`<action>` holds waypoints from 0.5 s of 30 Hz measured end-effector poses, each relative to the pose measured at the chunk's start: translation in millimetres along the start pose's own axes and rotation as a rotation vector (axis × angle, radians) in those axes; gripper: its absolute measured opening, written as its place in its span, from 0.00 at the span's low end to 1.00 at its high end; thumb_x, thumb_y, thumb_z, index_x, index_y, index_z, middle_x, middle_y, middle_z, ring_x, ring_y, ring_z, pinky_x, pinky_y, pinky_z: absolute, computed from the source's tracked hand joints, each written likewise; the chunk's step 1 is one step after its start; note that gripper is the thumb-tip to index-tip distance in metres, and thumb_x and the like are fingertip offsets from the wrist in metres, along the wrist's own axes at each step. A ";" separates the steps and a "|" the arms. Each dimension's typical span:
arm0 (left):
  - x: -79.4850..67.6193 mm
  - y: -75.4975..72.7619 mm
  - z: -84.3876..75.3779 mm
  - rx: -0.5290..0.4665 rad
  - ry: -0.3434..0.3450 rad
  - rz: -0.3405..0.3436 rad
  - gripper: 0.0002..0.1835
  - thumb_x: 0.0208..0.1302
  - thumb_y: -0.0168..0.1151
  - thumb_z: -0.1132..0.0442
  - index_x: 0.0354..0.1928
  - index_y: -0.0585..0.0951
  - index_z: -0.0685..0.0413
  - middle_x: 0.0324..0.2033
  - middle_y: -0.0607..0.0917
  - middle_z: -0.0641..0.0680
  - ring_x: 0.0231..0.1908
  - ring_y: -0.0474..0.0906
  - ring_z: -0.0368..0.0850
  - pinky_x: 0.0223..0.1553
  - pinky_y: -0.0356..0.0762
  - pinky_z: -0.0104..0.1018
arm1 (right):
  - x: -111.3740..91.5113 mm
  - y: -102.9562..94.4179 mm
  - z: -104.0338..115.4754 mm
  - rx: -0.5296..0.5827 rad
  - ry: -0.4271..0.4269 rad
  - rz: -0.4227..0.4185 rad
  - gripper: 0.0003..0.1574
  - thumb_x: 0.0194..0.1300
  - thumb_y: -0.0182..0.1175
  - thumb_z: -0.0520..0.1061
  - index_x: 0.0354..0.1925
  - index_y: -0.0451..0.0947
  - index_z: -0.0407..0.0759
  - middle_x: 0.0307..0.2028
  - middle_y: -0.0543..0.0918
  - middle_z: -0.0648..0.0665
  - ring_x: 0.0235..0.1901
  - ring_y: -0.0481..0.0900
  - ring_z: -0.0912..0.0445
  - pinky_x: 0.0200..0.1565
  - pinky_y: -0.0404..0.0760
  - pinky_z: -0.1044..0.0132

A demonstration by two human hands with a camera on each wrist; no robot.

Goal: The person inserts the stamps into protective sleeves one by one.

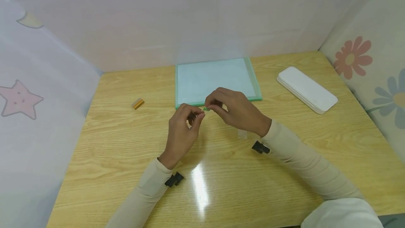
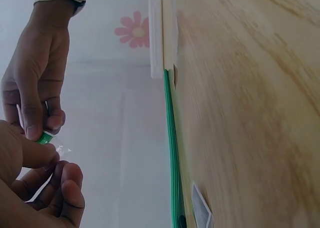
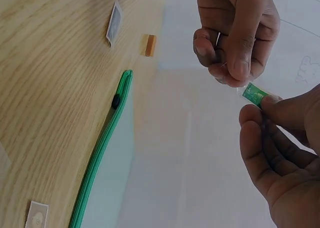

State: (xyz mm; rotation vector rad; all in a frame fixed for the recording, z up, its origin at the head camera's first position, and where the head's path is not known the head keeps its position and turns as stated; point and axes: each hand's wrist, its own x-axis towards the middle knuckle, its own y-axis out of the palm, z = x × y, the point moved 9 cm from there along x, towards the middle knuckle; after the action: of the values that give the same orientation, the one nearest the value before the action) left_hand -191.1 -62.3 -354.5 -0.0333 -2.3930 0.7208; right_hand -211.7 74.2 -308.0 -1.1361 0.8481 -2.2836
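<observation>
Both hands meet above the table's middle, in front of a green zip pouch (image 1: 218, 80). My right hand (image 1: 211, 107) pinches a small green piece (image 1: 206, 108) between thumb and forefinger. My left hand (image 1: 199, 115) has its fingers curled and pinches the piece's near end, where a bit of clear film shows. In the right wrist view the green piece (image 3: 256, 94) juts from the right hand's fingertips (image 3: 270, 104) towards the left hand (image 3: 235, 71). The left wrist view shows the piece (image 2: 45, 137) between the right hand (image 2: 42, 123) above and the left hand below.
A white oblong case (image 1: 306, 89) lies at the back right. A small orange item (image 1: 137, 103) lies at the left, and a small clear item (image 1: 242, 134) lies under my right wrist. Small flat cards (image 3: 115, 22) lie by the pouch's edge (image 3: 100, 158). Patterned walls enclose the table.
</observation>
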 end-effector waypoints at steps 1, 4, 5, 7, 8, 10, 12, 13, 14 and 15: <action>0.1 -0.1 0.2 -0.010 -0.004 0.000 0.04 0.70 0.64 0.65 0.42 0.81 0.58 0.37 0.80 0.51 0.31 0.76 0.41 0.30 0.77 0.36 | 0.0 0.2 -2.4 0.026 0.021 0.007 0.05 0.70 0.64 0.36 0.44 0.79 0.43 0.39 0.81 0.52 0.34 0.76 0.64 0.35 0.79 0.65; 0.5 0.1 0.4 -0.034 -0.007 -0.001 0.04 0.71 0.63 0.64 0.43 0.81 0.58 0.37 0.80 0.51 0.31 0.77 0.41 0.31 0.78 0.35 | 0.0 0.5 -10.0 0.100 0.093 0.008 0.05 0.70 0.64 0.38 0.43 0.80 0.45 0.38 0.82 0.53 0.35 0.79 0.64 0.37 0.81 0.64; 0.6 0.4 0.8 -0.042 -0.008 0.000 0.05 0.71 0.63 0.64 0.44 0.81 0.58 0.38 0.81 0.51 0.32 0.77 0.41 0.31 0.78 0.35 | -0.2 0.5 -11.8 0.115 0.113 0.003 0.04 0.70 0.64 0.39 0.43 0.80 0.45 0.38 0.83 0.54 0.35 0.80 0.65 0.37 0.81 0.65; 0.7 1.1 1.2 -0.063 -0.014 0.005 0.06 0.71 0.63 0.63 0.45 0.81 0.58 0.38 0.82 0.50 0.32 0.78 0.41 0.31 0.78 0.35 | -0.8 0.8 -15.1 0.143 0.153 -0.007 0.04 0.70 0.65 0.40 0.43 0.80 0.46 0.38 0.83 0.54 0.36 0.82 0.64 0.39 0.82 0.65; 0.7 1.6 1.9 -0.073 -0.018 0.008 0.06 0.71 0.63 0.63 0.45 0.81 0.57 0.38 0.82 0.50 0.32 0.79 0.41 0.32 0.78 0.35 | -1.2 1.4 -16.2 0.155 0.168 -0.013 0.04 0.70 0.65 0.40 0.43 0.80 0.46 0.38 0.84 0.54 0.36 0.82 0.64 0.40 0.82 0.65; 1.0 2.7 3.6 -0.093 -0.031 0.013 0.07 0.72 0.63 0.62 0.46 0.81 0.57 0.38 0.83 0.49 0.33 0.79 0.40 0.32 0.78 0.35 | -2.5 2.6 -17.7 0.171 0.191 -0.021 0.04 0.70 0.65 0.41 0.43 0.80 0.46 0.38 0.84 0.55 0.36 0.82 0.64 0.40 0.82 0.65; 0.9 3.1 5.5 -0.105 -0.044 0.011 0.07 0.72 0.63 0.61 0.46 0.81 0.57 0.37 0.84 0.49 0.32 0.80 0.40 0.32 0.79 0.35 | -4.2 3.4 -18.4 0.180 0.203 -0.032 0.04 0.70 0.65 0.42 0.43 0.81 0.47 0.39 0.84 0.56 0.37 0.82 0.64 0.42 0.82 0.66; 0.8 3.1 6.7 -0.110 -0.053 0.009 0.07 0.71 0.63 0.61 0.46 0.81 0.57 0.37 0.84 0.49 0.32 0.80 0.40 0.32 0.79 0.35 | -5.2 3.3 -18.3 0.180 0.200 -0.043 0.04 0.71 0.64 0.42 0.44 0.81 0.46 0.40 0.83 0.56 0.37 0.82 0.63 0.42 0.82 0.66; 0.5 3.0 8.1 -0.120 -0.065 0.006 0.07 0.71 0.64 0.61 0.46 0.81 0.56 0.37 0.84 0.49 0.32 0.80 0.40 0.32 0.79 0.35 | -6.1 2.6 -18.1 0.172 0.195 -0.057 0.05 0.71 0.64 0.42 0.44 0.81 0.46 0.41 0.83 0.56 0.36 0.82 0.63 0.42 0.82 0.66; 0.3 2.5 9.2 -0.128 -0.077 0.002 0.07 0.71 0.64 0.61 0.46 0.81 0.56 0.37 0.85 0.48 0.31 0.80 0.40 0.32 0.79 0.35 | -7.0 1.6 -17.7 0.162 0.187 -0.074 0.05 0.71 0.64 0.42 0.45 0.81 0.47 0.41 0.83 0.56 0.36 0.82 0.63 0.42 0.82 0.66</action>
State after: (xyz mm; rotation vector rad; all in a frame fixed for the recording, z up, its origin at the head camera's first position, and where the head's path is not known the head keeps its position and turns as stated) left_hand -197.1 -64.6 -361.5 -0.0624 -2.5107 0.5782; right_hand -222.1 83.2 -321.3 -0.9077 0.6827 -2.4984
